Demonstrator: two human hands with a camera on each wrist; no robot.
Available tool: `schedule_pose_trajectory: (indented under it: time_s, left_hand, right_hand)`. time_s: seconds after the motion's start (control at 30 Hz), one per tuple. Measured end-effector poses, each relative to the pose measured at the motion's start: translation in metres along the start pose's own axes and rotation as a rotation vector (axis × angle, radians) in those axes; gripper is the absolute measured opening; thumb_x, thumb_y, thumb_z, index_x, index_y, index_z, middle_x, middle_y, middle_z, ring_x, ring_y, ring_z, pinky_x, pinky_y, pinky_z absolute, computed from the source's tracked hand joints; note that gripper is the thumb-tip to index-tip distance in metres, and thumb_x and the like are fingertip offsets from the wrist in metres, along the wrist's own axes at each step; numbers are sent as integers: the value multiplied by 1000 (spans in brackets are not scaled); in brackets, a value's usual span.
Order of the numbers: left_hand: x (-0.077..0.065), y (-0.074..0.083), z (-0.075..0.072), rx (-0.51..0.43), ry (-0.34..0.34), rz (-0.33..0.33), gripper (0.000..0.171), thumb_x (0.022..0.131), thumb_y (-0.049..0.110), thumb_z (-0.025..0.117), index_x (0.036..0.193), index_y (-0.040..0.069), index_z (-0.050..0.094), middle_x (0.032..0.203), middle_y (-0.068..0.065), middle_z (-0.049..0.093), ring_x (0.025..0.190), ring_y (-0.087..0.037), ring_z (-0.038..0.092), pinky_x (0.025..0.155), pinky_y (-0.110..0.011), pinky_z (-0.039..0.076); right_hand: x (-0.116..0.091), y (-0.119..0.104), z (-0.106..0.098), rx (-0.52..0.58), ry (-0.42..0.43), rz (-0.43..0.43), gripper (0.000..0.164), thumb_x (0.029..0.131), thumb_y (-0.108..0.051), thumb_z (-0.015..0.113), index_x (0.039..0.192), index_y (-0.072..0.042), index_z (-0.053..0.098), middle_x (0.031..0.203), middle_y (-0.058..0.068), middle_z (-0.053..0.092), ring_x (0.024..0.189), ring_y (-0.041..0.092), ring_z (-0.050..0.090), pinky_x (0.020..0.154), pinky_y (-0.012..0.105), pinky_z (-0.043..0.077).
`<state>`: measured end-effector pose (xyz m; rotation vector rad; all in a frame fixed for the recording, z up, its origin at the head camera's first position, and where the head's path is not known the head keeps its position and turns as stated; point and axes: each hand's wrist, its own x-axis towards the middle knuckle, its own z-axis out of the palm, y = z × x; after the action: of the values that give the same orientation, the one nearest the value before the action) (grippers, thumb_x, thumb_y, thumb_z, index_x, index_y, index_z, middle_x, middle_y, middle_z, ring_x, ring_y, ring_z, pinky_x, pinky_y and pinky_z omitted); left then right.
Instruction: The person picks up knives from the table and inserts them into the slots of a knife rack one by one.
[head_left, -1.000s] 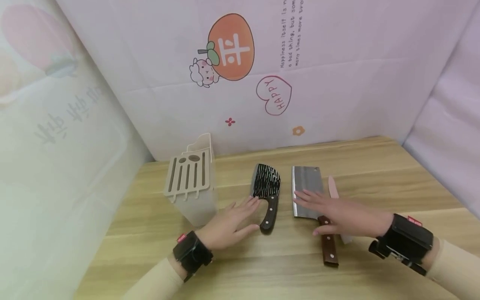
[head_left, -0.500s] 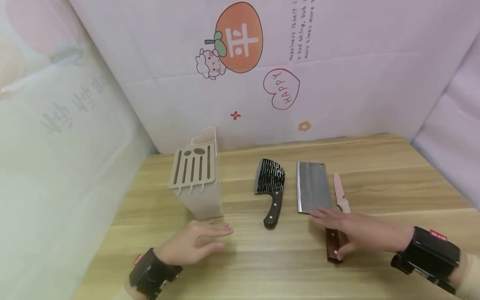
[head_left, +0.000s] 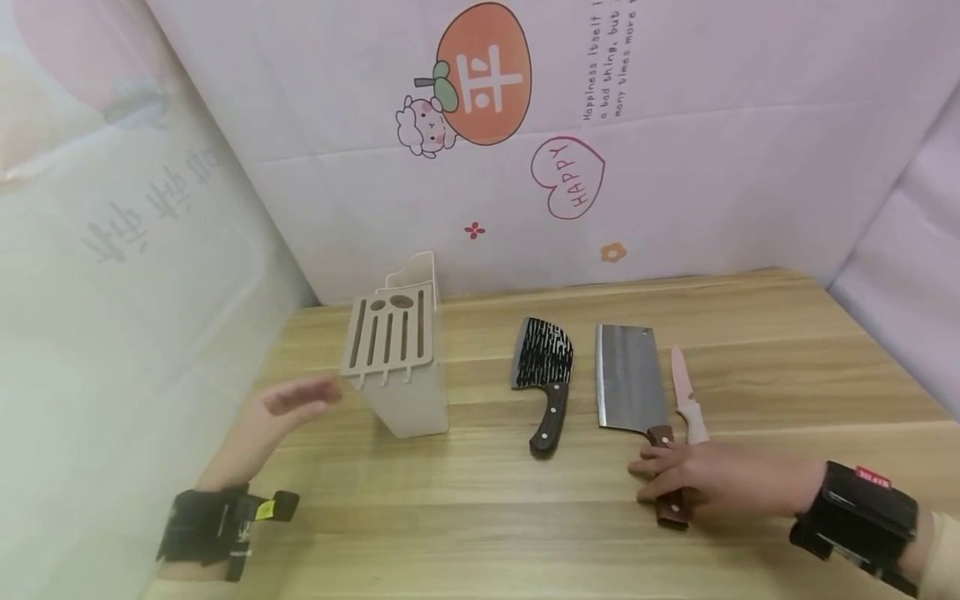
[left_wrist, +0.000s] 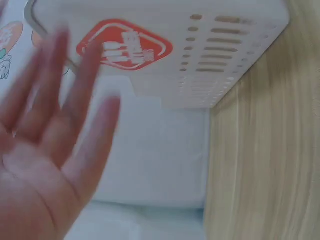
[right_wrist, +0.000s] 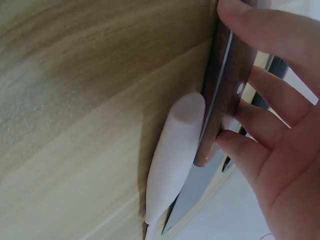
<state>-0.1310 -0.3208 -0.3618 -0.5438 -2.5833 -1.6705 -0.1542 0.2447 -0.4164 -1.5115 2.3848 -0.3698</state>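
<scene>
"So, the right hand (head_left: 712, 479)?"
"Pinching the handle (right_wrist: 237, 70) of the cleaver (head_left: 632, 379) on the bench (head_left: 487, 533); left hand (head_left: 270, 417) spread, empty, well left of it."
"Risk?"
"Pink knife (head_left: 692, 412) lies just right of the cleaver; a sideways lift might drag it."

The white cloth backdrop (head_left: 330, 83) carries an orange round fruit print (head_left: 510, 108) marked with the white character "平", turned sideways. At its 3 o'clock, dark text lines (head_left: 609, 75), cut off above, read "Happiness itself", "a bad thing, but" and "many times more". At its 5 o'clock, a pink heart outline (head_left: 567, 177) reads "HAPPY". At its 8 o'clock, pale script lettering (head_left: 150, 204) is unclear. White plastic slotted holder (head_left: 408, 408): red diamond label (left_wrist: 125, 45), lettering blurred.
</scene>
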Motion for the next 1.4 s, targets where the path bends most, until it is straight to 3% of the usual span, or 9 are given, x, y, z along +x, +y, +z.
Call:
schedule_pose_trajectory:
  time_s: [0.07,0.23,0.5,0.73,1.0,1.1,1.2,1.27,1.4]
  left_hand:
    - [7,0,1,26,85,-75,53,101,7,64,151,8,47,146,-5,58,128,-14,58,99,-17,48]
    - [33,-5,25,-74,73,-140,91,97,11,71,164,12,9,169,-7,17,150,-29,28,114,-23,34]
    - [48,0,63,-48,217,-160,72,88,14,82,149,7,46,140,-14,61,124,-29,60,102,-32,52]
    - [50,4,73,-48,335,-169,64,86,9,83,143,6,54,132,-15,66,116,-27,65,96,-28,55]
    - [51,5,73,-38,352,-180,66,86,7,83,144,6,53,133,-16,65,116,-29,65,93,-24,56]
    - [50,4,73,-30,358,-175,66,86,7,83,144,6,53,133,-16,65,116,-29,65,94,-24,56]
    - [50,3,73,-44,355,-184,64,86,7,83,143,5,54,132,-16,66,116,-28,65,94,-26,56]
    - [51,3,73,-58,350,-191,64,86,8,83,142,5,54,132,-16,65,116,-28,65,95,-27,56]
    - [51,2,75,-68,341,-196,62,86,9,83,140,3,55,132,-16,65,117,-28,64,97,-29,55]
  right_hand:
    - [0,2,2,-12,11,-23,50,83,-9,82,129,-27,72,142,8,62,127,36,59,94,50,58]
    - [0,6,4,-49,31,-65,45,82,-10,84,123,-26,75,137,7,65,124,34,62,91,49,59]
    - [4,7,6,-113,77,-90,42,81,-6,83,117,-26,77,130,3,70,119,31,66,84,46,62]
    - [8,6,2,-265,140,-237,47,73,-6,87,117,-18,76,119,-4,73,111,23,70,78,29,62]
    - [7,-5,-21,-345,230,-322,61,70,-8,88,127,-10,69,126,6,71,112,17,68,83,22,59]
    - [9,-7,-28,-360,295,-340,45,89,-17,79,131,-7,67,128,7,69,111,18,68,87,21,57]
    - [11,-8,-33,-369,395,-336,36,109,-29,52,133,-5,65,130,5,68,110,18,69,90,18,55]
    - [12,-6,-37,-393,495,-326,47,113,-34,34,131,-5,66,133,3,67,111,17,69,91,17,55]
    - [11,0,-51,-383,642,-310,45,114,-32,36,131,-5,68,139,0,62,127,6,57,96,15,49]
